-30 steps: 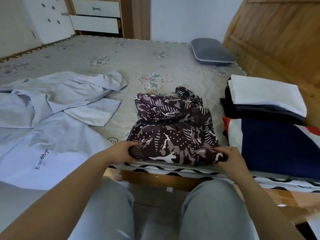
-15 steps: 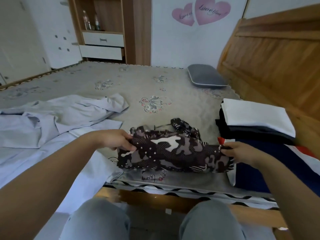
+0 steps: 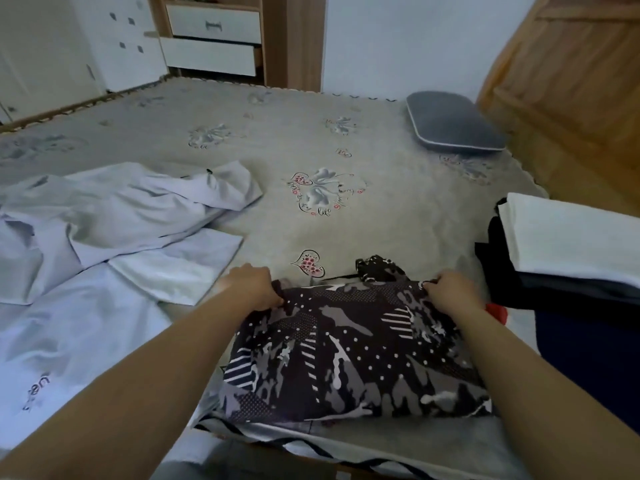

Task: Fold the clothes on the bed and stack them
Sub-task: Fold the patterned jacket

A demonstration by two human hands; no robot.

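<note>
Hidden or cut off: the fingertips of both hands are tucked under the fabric they hold. The stack of folded clothes (image 3: 568, 258) at the bed's right edge runs out of frame; a white piece on top, black below, and a navy piece with a red corner can be made out. The pale lavender garments (image 3: 104, 244), unfolded, spread over the bed's left side and are cut off at the left edge.

Writing: dark lettering on the nearest lavender garment, sideways and too blurred to read. Script in the heart motifs of the grey printed bed cover (image 3: 311, 140) is illegible.

Grip: the left hand (image 3: 251, 284) pinches the far left corner of the dark camouflage-patterned garment with white dots and stripes (image 3: 349, 355), fingers curled over the fold. The right hand (image 3: 450, 292) pinches the far right corner likewise. The garment lies folded at the bed's near edge, just left of the stack.

Also: a grey pillow (image 3: 453, 123) at the far right corner, beside the wooden headboard (image 3: 571, 81).
</note>
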